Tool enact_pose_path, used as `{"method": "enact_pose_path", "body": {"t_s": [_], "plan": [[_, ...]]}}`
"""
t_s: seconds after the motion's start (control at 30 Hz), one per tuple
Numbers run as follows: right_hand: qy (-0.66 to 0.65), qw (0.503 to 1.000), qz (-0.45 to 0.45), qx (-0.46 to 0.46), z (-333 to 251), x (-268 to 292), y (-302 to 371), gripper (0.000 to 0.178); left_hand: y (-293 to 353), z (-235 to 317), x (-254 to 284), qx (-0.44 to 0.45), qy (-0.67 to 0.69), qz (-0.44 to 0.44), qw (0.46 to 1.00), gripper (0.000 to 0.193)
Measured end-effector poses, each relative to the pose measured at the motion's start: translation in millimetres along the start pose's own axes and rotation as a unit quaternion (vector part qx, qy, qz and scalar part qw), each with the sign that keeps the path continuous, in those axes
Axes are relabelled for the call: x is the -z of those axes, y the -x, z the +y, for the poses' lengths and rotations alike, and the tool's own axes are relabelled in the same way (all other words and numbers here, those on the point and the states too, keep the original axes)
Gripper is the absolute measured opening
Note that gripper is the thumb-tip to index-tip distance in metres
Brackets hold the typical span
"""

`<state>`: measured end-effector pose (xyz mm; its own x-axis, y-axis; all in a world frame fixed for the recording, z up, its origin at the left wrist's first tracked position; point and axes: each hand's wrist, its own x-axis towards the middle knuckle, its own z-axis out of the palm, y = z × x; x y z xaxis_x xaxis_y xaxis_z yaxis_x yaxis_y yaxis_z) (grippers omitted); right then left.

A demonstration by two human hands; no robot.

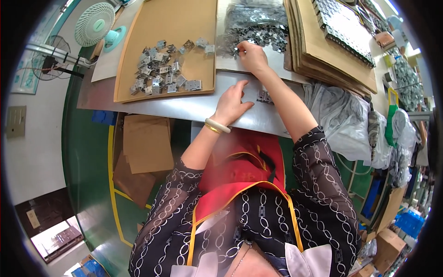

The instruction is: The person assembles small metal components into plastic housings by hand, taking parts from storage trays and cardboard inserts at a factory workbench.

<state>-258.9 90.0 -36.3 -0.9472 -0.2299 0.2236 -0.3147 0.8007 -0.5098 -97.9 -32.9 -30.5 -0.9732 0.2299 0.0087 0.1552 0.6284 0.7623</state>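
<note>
My right hand reaches to the near left edge of a pile of small dark metal parts. Its fingertips are pinched together on one small metal part, too small to make out closely. At the steel table's front edge, my left hand rests with thumb and fingers apart, holding nothing. A metal bracket lies on the table beside it, close to my right forearm. To the left, a shallow cardboard tray holds several loose silvery metal brackets.
Clear plastic lies over the far part of the pile. Stacked cardboard sheets stand at the right, with rows of metal parts on top. Plastic bags hang off the right edge. A fan stands at the far left.
</note>
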Motion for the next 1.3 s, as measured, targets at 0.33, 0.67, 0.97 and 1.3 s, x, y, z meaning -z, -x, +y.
{"method": "enact_pose_path", "body": {"t_s": [0.33,0.67,0.97,1.3], "plan": [[-0.170,0.969,0.154,-0.087,75,-12,3,0.024,-5,-12,23,0.001,0.060,0.060,0.996,0.049],[-0.392,0.883,-0.255,-0.030,-1,115,107,0.019,1,21,42,-0.031,0.434,0.017,0.900,0.025],[-0.482,0.868,-0.092,-0.071,-34,125,167,0.018,36,31,56,-0.008,0.499,-0.087,0.862,0.012],[-0.235,0.956,0.147,0.092,-64,104,211,0.026,63,35,29,-0.003,0.478,0.018,0.878,0.013]]}}
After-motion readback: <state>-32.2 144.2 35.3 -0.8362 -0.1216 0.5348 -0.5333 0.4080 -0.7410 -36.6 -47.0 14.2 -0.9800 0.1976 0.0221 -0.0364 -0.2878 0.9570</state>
